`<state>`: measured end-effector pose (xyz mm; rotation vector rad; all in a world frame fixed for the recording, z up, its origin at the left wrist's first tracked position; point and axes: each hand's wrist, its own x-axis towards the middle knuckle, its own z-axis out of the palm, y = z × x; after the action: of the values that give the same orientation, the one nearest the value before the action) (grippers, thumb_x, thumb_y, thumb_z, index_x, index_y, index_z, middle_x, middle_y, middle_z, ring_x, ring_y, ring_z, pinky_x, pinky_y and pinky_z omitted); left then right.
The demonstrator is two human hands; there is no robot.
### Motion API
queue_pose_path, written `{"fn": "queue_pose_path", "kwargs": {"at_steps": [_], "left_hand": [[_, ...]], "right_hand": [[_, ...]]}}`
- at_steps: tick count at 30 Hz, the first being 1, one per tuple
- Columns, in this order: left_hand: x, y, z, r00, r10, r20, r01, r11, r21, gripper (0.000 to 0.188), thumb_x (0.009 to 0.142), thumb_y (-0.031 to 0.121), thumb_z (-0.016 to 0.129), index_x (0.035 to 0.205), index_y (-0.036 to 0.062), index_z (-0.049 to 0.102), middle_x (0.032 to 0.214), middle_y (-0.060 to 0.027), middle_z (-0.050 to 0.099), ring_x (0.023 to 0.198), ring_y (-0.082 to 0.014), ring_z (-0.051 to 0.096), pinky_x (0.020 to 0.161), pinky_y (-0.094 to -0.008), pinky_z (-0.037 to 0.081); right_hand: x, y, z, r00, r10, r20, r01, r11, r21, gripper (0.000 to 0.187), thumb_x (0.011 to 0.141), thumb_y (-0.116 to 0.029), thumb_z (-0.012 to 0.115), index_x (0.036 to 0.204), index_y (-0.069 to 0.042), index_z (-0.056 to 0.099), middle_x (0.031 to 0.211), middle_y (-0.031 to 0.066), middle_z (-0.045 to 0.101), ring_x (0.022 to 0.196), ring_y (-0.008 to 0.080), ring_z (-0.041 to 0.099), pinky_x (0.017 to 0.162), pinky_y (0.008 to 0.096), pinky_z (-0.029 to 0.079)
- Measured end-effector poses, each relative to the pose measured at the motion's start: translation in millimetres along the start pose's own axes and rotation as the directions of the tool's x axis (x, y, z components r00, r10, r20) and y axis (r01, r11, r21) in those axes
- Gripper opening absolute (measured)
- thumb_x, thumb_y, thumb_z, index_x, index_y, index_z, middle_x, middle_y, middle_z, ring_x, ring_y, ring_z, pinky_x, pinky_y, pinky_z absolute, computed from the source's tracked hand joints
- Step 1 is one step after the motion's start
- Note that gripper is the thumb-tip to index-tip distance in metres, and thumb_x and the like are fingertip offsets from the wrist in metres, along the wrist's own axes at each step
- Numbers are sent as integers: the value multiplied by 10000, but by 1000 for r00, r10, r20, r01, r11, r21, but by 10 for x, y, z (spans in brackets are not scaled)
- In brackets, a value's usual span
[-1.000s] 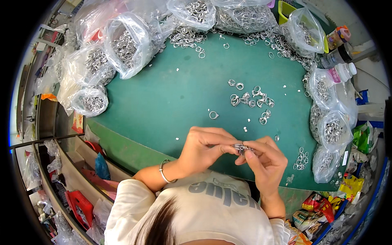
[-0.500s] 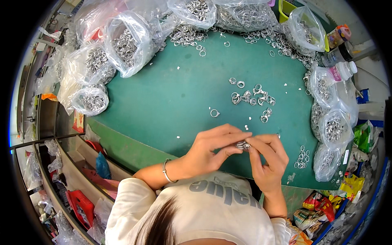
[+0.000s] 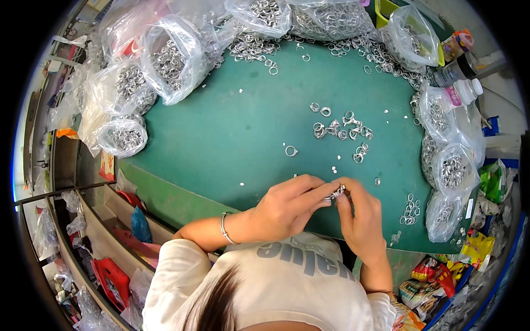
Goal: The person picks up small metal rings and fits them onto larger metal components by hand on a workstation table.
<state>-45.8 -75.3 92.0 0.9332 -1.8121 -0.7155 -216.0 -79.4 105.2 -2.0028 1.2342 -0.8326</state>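
Close to my body, my left hand (image 3: 290, 205) and my right hand (image 3: 360, 218) meet above the green table. A small bunch of silver rings (image 3: 333, 194) sits between my fingertips, pinched from both sides. The left fingers hold the bunch, while the right thumb and forefinger grip at its right end. Exactly how many rings are in it I cannot make out. Beyond my hands lies a loose cluster of silver rings (image 3: 343, 130), with a single ring (image 3: 291, 150) to its left. A smaller group of rings (image 3: 410, 211) lies right of my right hand.
Clear plastic bags of rings (image 3: 171, 66) line the left and far sides. More bags (image 3: 454, 174) and a white-capped bottle (image 3: 466, 92) stand along the right edge. Heaped rings (image 3: 251, 47) spill at the back. An open drawer (image 3: 118, 212) is at lower left.
My right fingers have shifted slightly at the ring bunch, and its right end now shows tilted upward. A single ring beside my right hand is now more visible. The left hand has barely moved.
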Motion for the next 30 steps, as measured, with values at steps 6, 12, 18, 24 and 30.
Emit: {"fn": "queue_pose_path", "kwargs": {"at_steps": [6, 12, 18, 24, 30], "left_hand": [[-27, 44, -42, 978, -191, 86, 201, 970, -133, 284, 766, -73, 594, 1049, -43, 599, 837, -142, 594, 653, -226, 573, 563, -287, 472], [-44, 42, 2, 868, -474, 148, 483, 735, -475, 164, 831, 7, 572, 969, -59, 629, 758, -126, 606, 580, -172, 566, 541, -255, 465], [-86, -19, 79, 976, -217, -17, 212, 965, -153, 180, 807, 13, 619, 973, -54, 634, 807, -121, 624, 626, -202, 583, 574, -257, 483], [-16, -51, -42, 936, -305, 175, 350, 853, -387, 225, 775, -21, 660, 994, -58, 620, 880, -117, 639, 732, -170, 609, 612, -275, 502], [-17, -29, -72, 775, -523, 355, 615, 495, -614, 264, 762, -15, 683, 1011, -64, 611, 887, -114, 641, 711, -147, 612, 626, -259, 502]], "right_hand": [[14, -24, 36, 999, 48, -24, -44, 989, 139, 200, 803, 28, 552, 1001, 20, 583, 754, 137, 586, 566, 266, 552, 510, 318, 435], [-10, -82, 105, 979, -119, -165, 112, 993, -46, 218, 785, 60, 558, 1001, 48, 592, 709, 127, 550, 552, 240, 505, 487, 329, 402], [27, -5, 125, 982, -104, -156, 114, 992, 52, 183, 793, 70, 547, 970, 51, 588, 753, 133, 564, 592, 249, 533, 525, 325, 443], [-41, 12, 26, 986, 168, -6, -157, 935, 317, 162, 801, 44, 572, 962, 20, 571, 834, 137, 594, 666, 230, 592, 538, 296, 468], [-45, 31, -34, 999, 44, 32, -50, 978, 201, 168, 798, 27, 587, 962, 13, 555, 847, 126, 604, 664, 221, 602, 535, 288, 472]]}}
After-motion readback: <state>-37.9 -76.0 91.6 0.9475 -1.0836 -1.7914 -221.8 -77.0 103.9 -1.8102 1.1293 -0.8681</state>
